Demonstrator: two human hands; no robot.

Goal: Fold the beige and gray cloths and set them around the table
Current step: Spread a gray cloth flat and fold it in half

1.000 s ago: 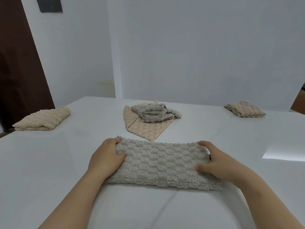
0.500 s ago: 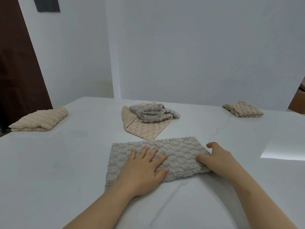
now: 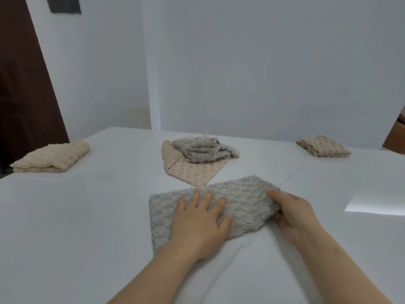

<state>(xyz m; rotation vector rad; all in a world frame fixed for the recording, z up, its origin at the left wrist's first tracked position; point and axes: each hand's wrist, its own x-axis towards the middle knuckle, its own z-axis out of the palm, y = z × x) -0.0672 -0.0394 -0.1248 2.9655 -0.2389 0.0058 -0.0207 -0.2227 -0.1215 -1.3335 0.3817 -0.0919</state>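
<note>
A gray textured cloth (image 3: 241,198), folded into a strip, lies on the white table (image 3: 87,216) in front of me. My left hand (image 3: 200,224) presses flat on its middle with fingers spread. My right hand (image 3: 291,213) pinches the cloth's right end, thumb on top and fingers underneath, and that end is lifted slightly. Farther back in the middle, a crumpled gray cloth (image 3: 203,149) sits on a flat beige cloth (image 3: 188,170). A folded beige cloth (image 3: 52,156) rests at the left edge. Another folded beige cloth (image 3: 323,148) lies at the far right.
White walls rise behind the table. A dark brown door (image 3: 24,84) stands at the left. A bright patch of light (image 3: 377,201) falls on the tabletop at the right. A brown object (image 3: 397,137) shows at the right edge.
My left hand moved from the cloth's left end to press flat on its middle. My right hand took hold of the right end and raised it a little.
</note>
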